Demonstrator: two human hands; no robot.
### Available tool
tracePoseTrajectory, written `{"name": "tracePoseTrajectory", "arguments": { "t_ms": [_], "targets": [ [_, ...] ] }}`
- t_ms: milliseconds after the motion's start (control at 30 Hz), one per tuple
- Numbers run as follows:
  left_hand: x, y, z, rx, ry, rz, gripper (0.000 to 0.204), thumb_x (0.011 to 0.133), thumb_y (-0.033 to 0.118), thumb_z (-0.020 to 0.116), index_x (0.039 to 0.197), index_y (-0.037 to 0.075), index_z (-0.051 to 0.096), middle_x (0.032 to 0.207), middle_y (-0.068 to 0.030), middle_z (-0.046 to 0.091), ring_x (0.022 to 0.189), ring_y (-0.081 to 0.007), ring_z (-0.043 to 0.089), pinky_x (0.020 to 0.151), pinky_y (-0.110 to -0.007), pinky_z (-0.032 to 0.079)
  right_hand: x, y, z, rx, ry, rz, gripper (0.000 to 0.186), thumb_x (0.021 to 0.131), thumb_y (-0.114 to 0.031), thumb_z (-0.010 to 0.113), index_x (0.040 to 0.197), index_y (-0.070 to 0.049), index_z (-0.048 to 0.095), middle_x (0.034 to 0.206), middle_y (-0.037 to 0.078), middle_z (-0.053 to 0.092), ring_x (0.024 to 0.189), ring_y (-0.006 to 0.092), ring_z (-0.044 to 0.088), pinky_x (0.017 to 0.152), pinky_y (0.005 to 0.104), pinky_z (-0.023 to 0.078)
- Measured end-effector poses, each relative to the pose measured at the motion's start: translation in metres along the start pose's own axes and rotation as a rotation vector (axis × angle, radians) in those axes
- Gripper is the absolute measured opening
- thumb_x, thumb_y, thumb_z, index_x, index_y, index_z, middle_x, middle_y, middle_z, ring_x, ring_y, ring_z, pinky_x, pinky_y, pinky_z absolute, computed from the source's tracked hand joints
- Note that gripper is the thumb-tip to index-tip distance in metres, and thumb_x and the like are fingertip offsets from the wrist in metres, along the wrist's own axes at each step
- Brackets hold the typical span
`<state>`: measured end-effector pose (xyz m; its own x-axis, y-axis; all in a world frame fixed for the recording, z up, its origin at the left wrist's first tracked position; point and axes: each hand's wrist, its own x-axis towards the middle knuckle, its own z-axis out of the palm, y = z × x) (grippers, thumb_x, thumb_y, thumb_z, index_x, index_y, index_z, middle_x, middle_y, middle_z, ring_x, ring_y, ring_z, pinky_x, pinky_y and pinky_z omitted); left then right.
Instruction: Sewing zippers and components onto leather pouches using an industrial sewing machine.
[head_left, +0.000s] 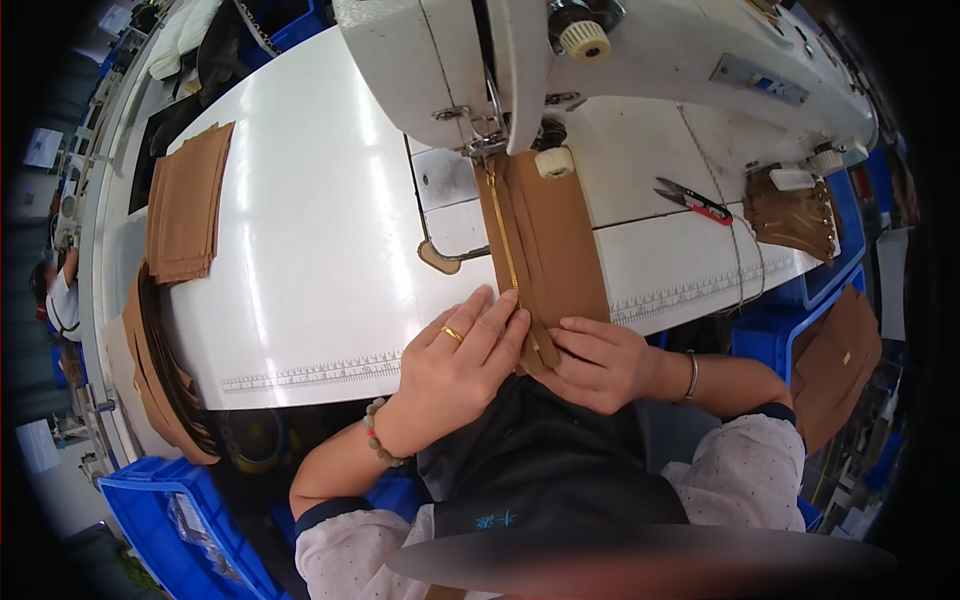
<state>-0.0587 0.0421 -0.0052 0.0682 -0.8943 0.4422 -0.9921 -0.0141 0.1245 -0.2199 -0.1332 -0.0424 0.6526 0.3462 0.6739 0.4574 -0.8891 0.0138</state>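
A: What do we count here?

B: We see one sewing machine (pixel 430 85), one white table (pixel 300 200), one pair of snips (pixel 695 200) right of the machine's foot, and one stack of brown pieces (pixel 185 205) on the table's left side.

A: And the work itself?

B: One brown piece (pixel 568 240) with one gold zipper (pixel 507 240) along its left side. Its far end is at the machine's foot, its near end close to the table's front edge.

A: How do we find the two hands?

B: The left hand (pixel 455 350), with one ring, slants up from the lower left, back upward, fingers side by side, fingertips resting on the zipper's lower part. The right hand (pixel 605 365) comes in from the right, fingers bent inward at the piece's near end.

A: Are they pinching?

B: We cannot tell for either; both thumbs' grips are hidden from us.
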Motion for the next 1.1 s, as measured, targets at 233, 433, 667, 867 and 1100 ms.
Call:
{"name": "tracePoseTrajectory", "arguments": {
  "t_ms": [233, 433, 667, 867, 1100],
  "targets": [
    [-0.004, 0.002, 0.005, 0.000, 0.037, -0.003, 0.044, 0.070, 0.017, 0.081, 0.113, 0.006, 0.077, 0.120, -0.0092, 0.075, 0.107, -0.0261, 0.073, 0.084, -0.034, 0.061, -0.002, -0.001, 0.003, 0.016, 0.009, 0.002, 0.009, 0.080, -0.017, 0.081, 0.083, -0.011, 0.075, 0.092, 0.003, 0.070, 0.093, 0.0217, 0.071, 0.092, 0.0365, 0.059],
    [-0.012, 0.007, 0.005, 0.026, -0.032, -0.004, 0.044, 0.082, 0.026, 0.073, 0.119, 0.003, 0.075, 0.129, -0.0141, 0.071, 0.117, -0.0305, 0.069, 0.093, -0.039, 0.058, 0.027, 0.023, -0.028, 0.215, -0.093, 0.094, 0.021, 0.082, -0.024, 0.082, 0.088, -0.007, 0.071, 0.091, 0.004, 0.069, 0.087, 0.0237, 0.070, 0.082, 0.0359, 0.059],
    [-0.009, 0.008, 0.003, 0.085, -0.035, 0.017, 0.044, 0.075, 0.019, 0.078, 0.116, 0.005, 0.077, 0.124, -0.0123, 0.074, 0.112, -0.0293, 0.072, 0.088, -0.037, 0.060, 0.058, 0.096, 0.010, 0.016, -0.242, 0.236, 0.052, 0.085, -0.046, 0.077, 0.117, -0.006, 0.071, 0.127, 0.012, 0.064, 0.109, 0.0298, 0.063, 0.092, 0.0405, 0.054],
    [-0.009, 0.007, 0.002, 0.075, -0.038, 0.016, 0.045, 0.075, 0.018, 0.078, 0.118, 0.005, 0.077, 0.124, -0.0123, 0.074, 0.113, -0.0289, 0.072, 0.088, -0.037, 0.060, 0.050, 0.100, 0.016, 0.089, -0.371, 0.295, 0.072, 0.084, -0.057, 0.073, 0.140, -0.012, 0.063, 0.151, 0.020, 0.053, 0.132, 0.0365, 0.060, 0.094, 0.0432, 0.056],
    [-0.021, 0.010, 0.005, 0.024, -0.004, -0.014, 0.043, 0.082, 0.037, 0.084, 0.113, 0.007, 0.077, 0.123, -0.0094, 0.075, 0.117, -0.0278, 0.071, 0.092, -0.037, 0.059, 0.051, 0.098, 0.013, 0.108, -0.390, 0.307, 0.077, 0.078, -0.058, 0.076, 0.137, -0.011, 0.065, 0.148, 0.019, 0.054, 0.130, 0.0359, 0.056, 0.103, 0.0468, 0.049]
  ]
}}
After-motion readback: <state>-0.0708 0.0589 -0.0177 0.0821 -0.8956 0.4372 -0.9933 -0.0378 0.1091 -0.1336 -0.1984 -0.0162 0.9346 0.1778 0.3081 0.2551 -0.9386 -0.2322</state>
